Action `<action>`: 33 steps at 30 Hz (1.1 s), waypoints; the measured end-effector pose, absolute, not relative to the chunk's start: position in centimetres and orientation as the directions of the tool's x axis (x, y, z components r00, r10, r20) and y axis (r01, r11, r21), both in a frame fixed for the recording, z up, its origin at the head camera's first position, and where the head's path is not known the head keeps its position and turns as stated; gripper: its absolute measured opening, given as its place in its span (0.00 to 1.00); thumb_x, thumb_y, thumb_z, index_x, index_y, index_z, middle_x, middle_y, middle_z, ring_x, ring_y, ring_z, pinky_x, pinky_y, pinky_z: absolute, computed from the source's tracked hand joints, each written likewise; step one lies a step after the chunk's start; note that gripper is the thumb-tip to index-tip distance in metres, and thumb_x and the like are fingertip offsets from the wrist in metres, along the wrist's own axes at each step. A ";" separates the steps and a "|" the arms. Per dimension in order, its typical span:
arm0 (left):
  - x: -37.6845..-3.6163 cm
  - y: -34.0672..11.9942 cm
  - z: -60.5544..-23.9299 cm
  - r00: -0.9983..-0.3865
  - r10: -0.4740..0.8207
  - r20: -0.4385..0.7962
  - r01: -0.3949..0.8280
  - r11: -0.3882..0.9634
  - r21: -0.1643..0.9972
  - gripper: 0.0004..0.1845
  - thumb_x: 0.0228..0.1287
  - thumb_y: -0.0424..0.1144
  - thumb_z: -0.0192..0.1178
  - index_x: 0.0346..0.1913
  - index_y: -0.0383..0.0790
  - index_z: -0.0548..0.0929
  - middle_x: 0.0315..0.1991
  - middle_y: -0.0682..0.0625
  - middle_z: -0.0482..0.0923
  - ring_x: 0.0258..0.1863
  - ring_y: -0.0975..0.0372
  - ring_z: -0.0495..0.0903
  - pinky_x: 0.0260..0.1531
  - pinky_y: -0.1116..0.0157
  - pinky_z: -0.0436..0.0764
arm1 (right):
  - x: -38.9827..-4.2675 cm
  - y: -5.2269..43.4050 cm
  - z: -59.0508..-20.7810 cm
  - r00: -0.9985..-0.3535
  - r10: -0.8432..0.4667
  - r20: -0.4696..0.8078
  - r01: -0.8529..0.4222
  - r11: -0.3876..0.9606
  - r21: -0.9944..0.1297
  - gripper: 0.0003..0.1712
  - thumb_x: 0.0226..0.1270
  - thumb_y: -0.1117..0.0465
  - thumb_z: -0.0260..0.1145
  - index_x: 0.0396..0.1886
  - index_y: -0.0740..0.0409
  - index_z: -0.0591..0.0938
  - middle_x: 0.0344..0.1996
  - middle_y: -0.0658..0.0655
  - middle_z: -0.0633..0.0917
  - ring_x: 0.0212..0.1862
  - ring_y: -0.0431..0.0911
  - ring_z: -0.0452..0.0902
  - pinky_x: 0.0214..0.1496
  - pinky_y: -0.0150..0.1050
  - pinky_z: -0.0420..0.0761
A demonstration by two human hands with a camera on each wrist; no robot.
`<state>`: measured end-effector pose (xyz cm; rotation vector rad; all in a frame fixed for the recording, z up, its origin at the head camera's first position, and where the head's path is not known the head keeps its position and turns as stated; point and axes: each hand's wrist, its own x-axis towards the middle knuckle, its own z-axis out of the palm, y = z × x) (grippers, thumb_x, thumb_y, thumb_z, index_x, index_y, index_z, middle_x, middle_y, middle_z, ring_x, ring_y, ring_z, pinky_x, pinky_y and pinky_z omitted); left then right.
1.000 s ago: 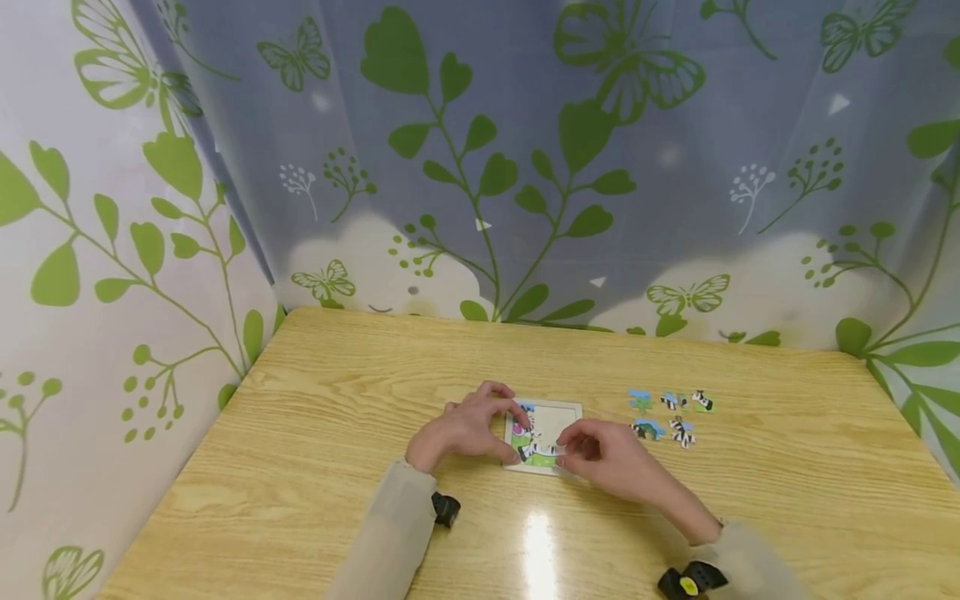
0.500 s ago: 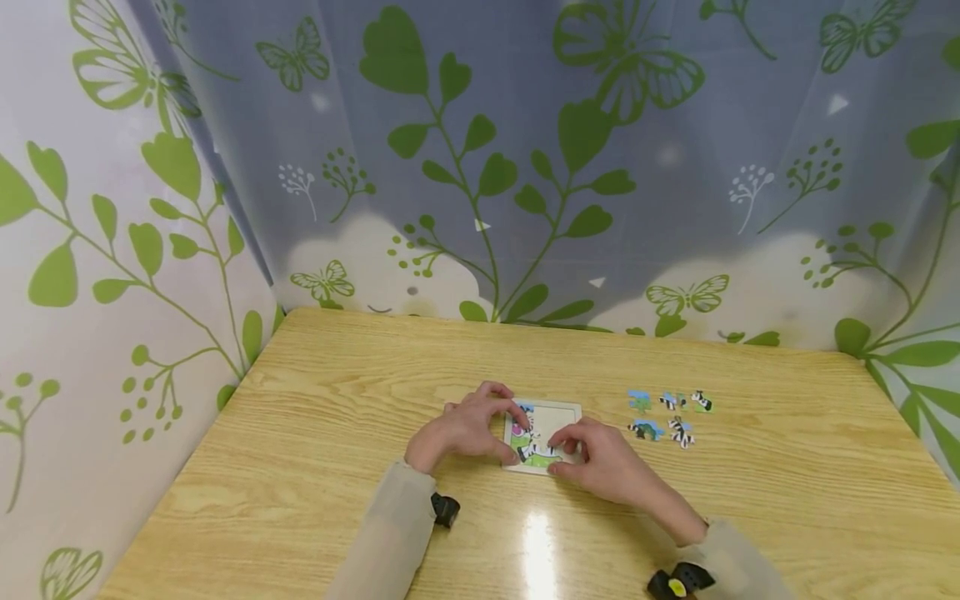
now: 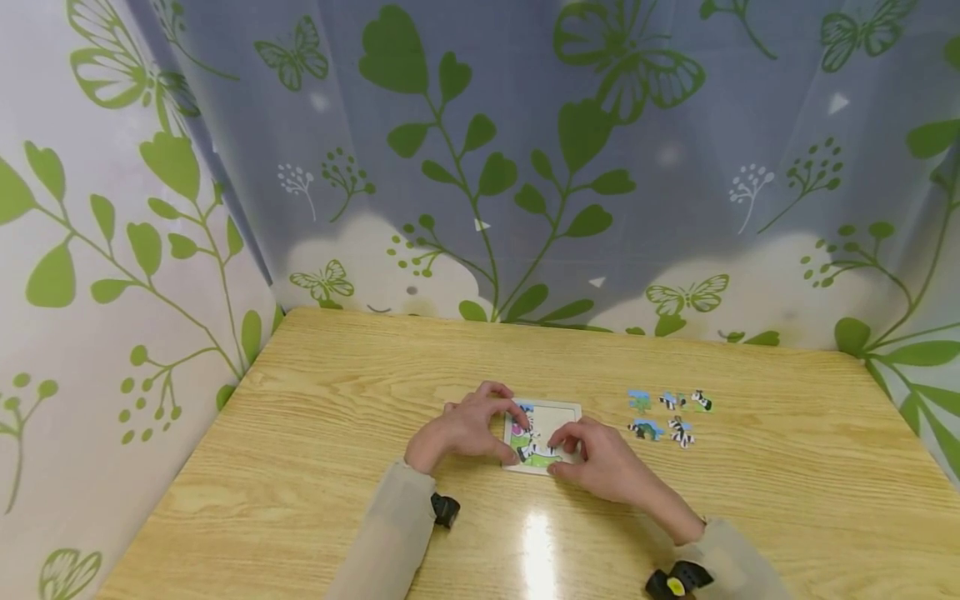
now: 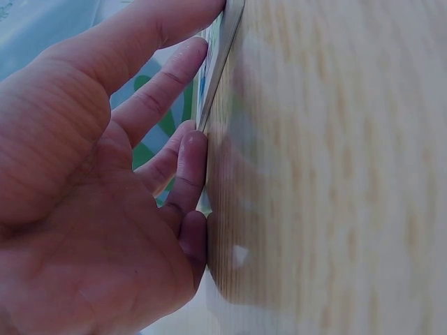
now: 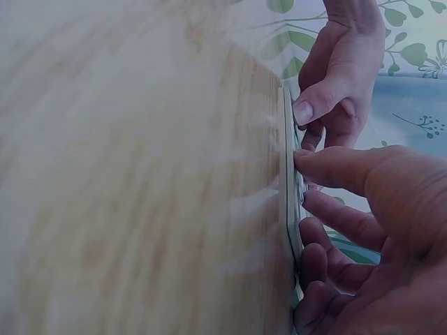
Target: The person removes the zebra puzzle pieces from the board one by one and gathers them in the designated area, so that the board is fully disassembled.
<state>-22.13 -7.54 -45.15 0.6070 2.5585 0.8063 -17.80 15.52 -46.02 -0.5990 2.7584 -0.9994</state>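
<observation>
A small white-rimmed puzzle tray (image 3: 573, 410) lies on the table, with zebra pieces along its left and lower sides. My left hand (image 3: 472, 423) spans its left edge: the index fingertip rests on the picture and the thumb is at the lower left corner. In the left wrist view, the fingers (image 4: 157, 94) are loosely extended along the tray's edge. My right hand (image 3: 600, 458) holds a green-and-white puzzle piece (image 3: 544, 457) at the bottom of the tray between thumb and index finger. Right thumb (image 5: 328, 166) and fingers appear low over the tray in the right wrist view.
Several loose puzzle pieces (image 3: 678, 432) lie right of the tray in two rows. The wood-grain table (image 3: 360, 375) meets a leaf-and-butterfly patterned curtain (image 3: 465, 167) at the back and left. Light glares off the table in front of the tray.
My right hand has shifted slightly left over the lower part of the tray, then stayed nearly still. The left hand, tray and loose pieces keep their places.
</observation>
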 end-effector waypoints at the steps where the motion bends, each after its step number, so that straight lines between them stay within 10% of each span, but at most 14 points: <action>1: -22.1 -7.5 -45.1 -0.830 0.507 -0.230 0.283 0.740 0.610 0.18 0.46 0.51 0.72 0.41 0.70 0.78 0.68 0.57 0.56 0.67 0.54 0.59 0.61 0.37 0.51 | -17.8 15.5 -46.0 -0.910 -0.415 -0.005 -0.315 0.698 -0.643 0.12 0.52 0.55 0.73 0.37 0.49 0.82 0.31 0.49 0.77 0.28 0.39 0.68 0.29 0.31 0.70; 33: -21.9 -7.3 -44.8 -0.843 0.484 -0.236 0.267 0.757 0.597 0.18 0.46 0.50 0.72 0.42 0.67 0.79 0.67 0.57 0.57 0.67 0.54 0.60 0.60 0.38 0.54 | -17.7 14.8 -46.0 -0.943 -0.330 -0.050 -0.201 0.682 -0.703 0.11 0.50 0.60 0.74 0.33 0.52 0.81 0.24 0.47 0.77 0.25 0.39 0.69 0.27 0.30 0.68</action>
